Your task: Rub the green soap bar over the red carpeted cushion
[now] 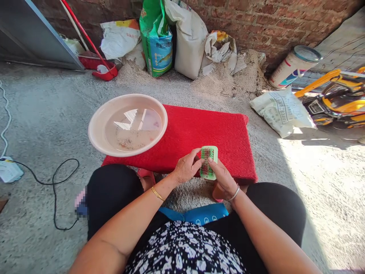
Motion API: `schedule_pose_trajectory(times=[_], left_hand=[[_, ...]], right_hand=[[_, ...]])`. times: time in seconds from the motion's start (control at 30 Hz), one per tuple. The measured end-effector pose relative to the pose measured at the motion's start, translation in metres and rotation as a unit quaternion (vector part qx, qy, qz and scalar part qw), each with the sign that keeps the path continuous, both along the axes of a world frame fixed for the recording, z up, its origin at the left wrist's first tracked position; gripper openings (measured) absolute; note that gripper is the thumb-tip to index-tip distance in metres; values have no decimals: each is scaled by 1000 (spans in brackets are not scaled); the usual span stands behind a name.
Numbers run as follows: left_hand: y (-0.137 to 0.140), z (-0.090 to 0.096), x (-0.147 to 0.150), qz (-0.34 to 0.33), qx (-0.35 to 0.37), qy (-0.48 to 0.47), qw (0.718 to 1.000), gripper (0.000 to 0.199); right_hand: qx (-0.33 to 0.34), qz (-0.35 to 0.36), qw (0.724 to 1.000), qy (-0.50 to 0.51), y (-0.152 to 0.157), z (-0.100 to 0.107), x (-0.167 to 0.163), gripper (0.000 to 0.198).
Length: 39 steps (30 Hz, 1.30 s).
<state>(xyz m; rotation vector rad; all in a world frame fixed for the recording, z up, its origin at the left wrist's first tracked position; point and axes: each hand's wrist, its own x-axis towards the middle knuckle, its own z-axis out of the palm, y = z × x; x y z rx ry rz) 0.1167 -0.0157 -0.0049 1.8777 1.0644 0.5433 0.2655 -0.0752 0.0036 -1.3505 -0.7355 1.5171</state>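
A light green scrubbing brush (213,176) faces bristles up over the near edge of a red cloth-covered bench. Reddish-brown fuzz is caught among its green bristles. My right hand (224,177) grips the brush's right side, the thumb over the bristles and the other fingers hidden beneath. At the left edge my left hand (186,167) has its thumb and index finger closed in against the bristles; its remaining fingers are partly hidden. To the left on the bench stands a pale pink basin (98,139) of cloudy water, with dark bits at the bottom.
The red bench (205,129) spans the space before my knees. Against the brick wall stand a green sack (156,53), a white sack (189,47) and a red dustpan (107,72). A yellow-and-black toy vehicle (336,99) is at right. A black cable (54,201) loops over the floor at left.
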Motion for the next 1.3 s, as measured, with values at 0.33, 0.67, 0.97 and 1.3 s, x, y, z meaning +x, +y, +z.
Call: schedule_pose_trajectory(times=[0.33,0.67,0.97,1.3], left_hand=[[2,-9,2,32,-19,-28,999,39],[5,-10,7,66,-105,-142,982,39],[5,-14,9,59,-164,-245,954,38],[3,-18,9,60,-169,-267,947,39]], right_hand=[[38,17,999,-26,-3,0,-3,51],[54,34,995,-74,-1,5,-3,56],[71,47,994,-64,-2,0,1,59],[94,49,993,-52,-5,-2,0,52]])
